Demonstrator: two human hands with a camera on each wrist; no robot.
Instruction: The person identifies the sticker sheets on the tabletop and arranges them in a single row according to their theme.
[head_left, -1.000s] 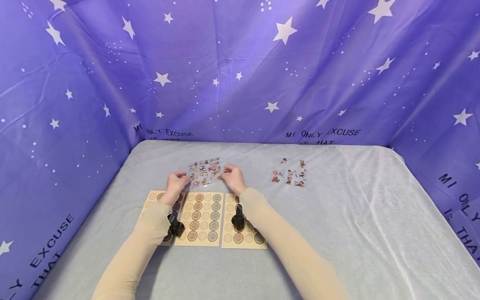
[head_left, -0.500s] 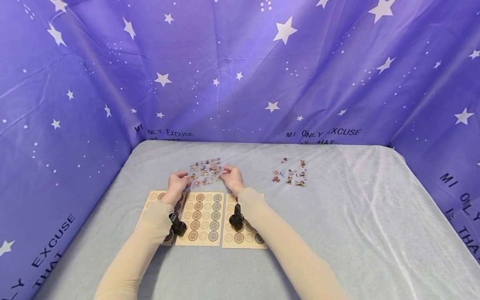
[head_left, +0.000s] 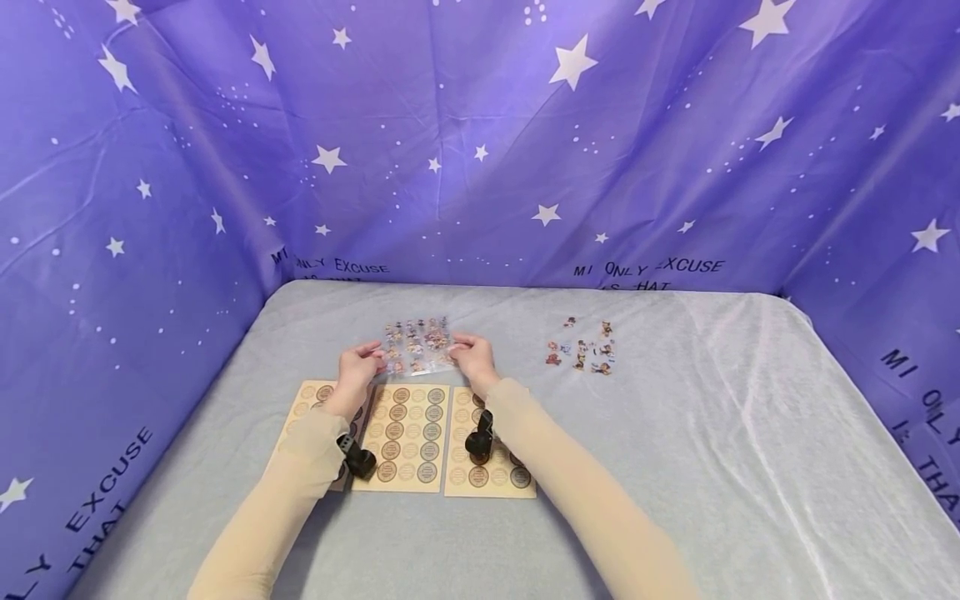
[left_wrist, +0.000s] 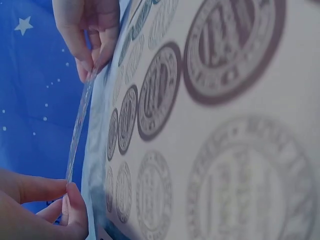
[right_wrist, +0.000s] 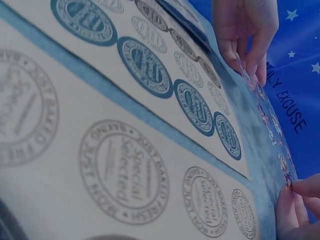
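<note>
Both hands hold a clear sticker sheet (head_left: 416,343) printed with rows of small colourful figures. My left hand (head_left: 360,371) pinches its left edge between thumb and fingers, and my right hand (head_left: 474,358) pinches the right edge. From the left wrist, the sheet (left_wrist: 80,125) appears nearly edge-on, stretched between the two hands and raised off the table. In the right wrist view, the figures on the sheet (right_wrist: 267,117) run down to the pinching right hand (right_wrist: 302,210). Behind the hands, nearer the body, lie cream sheets of round stickers (head_left: 405,437).
A second group of small figure stickers (head_left: 581,354) lies to the right on the grey cloth-covered table (head_left: 675,433). Another cream sheet (head_left: 296,417) is partly under the left forearm, and a third (head_left: 487,475) under the right. A purple star-patterned curtain (head_left: 480,167) encloses the table.
The clear sheet has shifted slightly right, and its near edge now looks raised and straighter. Both hands have moved a little to the right with it.
</note>
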